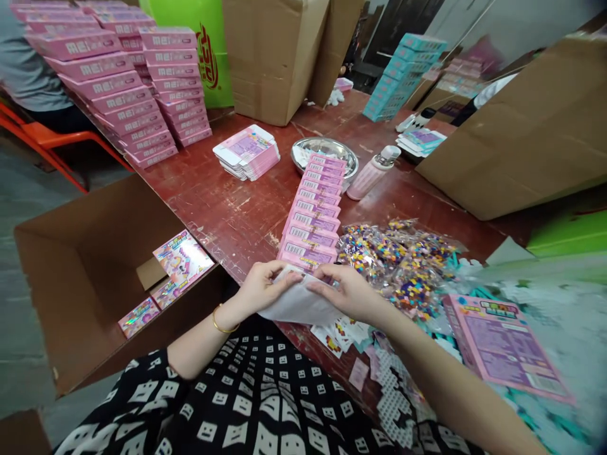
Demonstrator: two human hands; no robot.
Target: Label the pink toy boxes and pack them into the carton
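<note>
Close to my body, both hands grip a white folded sheet [298, 306], paper or thin card. My left hand [263, 289] pinches its left side, thumb on top. My right hand [348, 292] closes on its right side in the same way. Just beyond my fingers a leaning row of pink boxes [310, 215] with barcodes runs up to a metal bowl [351, 151]. Right of the row lie clear bags of small coloured beads [403, 265]. Below my right hand, printed cards [332, 341] stick out from under the sheet.
Flat box blanks [251, 151] are stacked on the red table [203, 196], with tall piles of pink boxes [114, 88] at left. An open carton [61, 278] holds some boxes. A pink bottle [372, 174] stands behind the beads. A larger pink box [507, 347] lies at right.
</note>
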